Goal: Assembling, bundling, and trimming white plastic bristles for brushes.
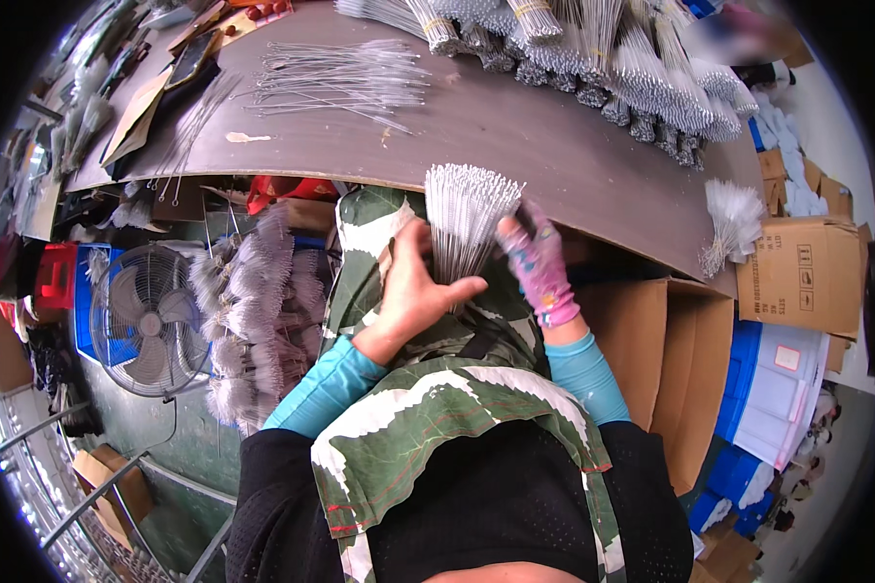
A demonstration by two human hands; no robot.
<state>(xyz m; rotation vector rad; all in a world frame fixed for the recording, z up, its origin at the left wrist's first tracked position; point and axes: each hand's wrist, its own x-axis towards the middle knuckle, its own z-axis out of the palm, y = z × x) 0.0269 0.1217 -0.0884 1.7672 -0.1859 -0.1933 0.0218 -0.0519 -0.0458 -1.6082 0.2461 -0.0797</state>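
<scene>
Worktable = the broad grey-brown tabletop with a curved near edge (554, 146). Fan-shaped bundle of thin silvery-white wires (472, 209) sits at the table's near edge, on the person's side, above the lap; flared end toward the table, narrow end toward the body.

Bare left hand (410, 282): closed around the bundle's left side, thumb across the front. Right hand in a pink patterned glove (535, 262): just right of the bundle, fingers bent, a bit blurred; can't tell if it's touching or pinching anything.

On the table: loose scatter of similar wires (340, 83) far left, heaped banded wire bundles (642, 83) far right.

Step, as judged: gathering and evening the bundle. Next move calls for a firm left grip while the right squares the tips.
</scene>
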